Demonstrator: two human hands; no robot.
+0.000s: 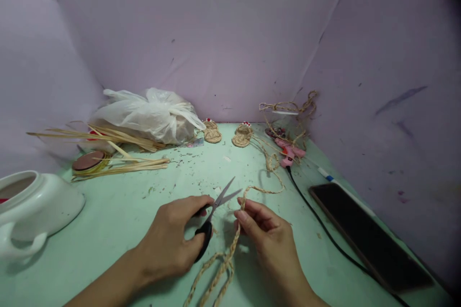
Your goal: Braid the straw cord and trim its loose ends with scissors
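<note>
My left hand point(173, 237) grips a pair of scissors point(205, 232) with black handles, its fingers in the loops. The blades are parted and point up and to the right, just left of the braid. My right hand point(268, 237) pinches a tan braided cord point(236, 240) of dry plant fibre between thumb and fingers. Below the pinch the cord runs toward me and meets looped lengths of the same braid. Above it, the cord bends right and trails back across the table toward two small woven pieces point(242, 135) with red and white trim.
A white plastic bag point(151, 115), dry fibre strips point(126, 165) and a round lidded tin point(90, 160) lie back left. At the left edge is a white ceramic pot point(54, 201). On the right are a pink glue gun point(290, 151), its black cable point(317, 218) and a dark phone point(367, 235).
</note>
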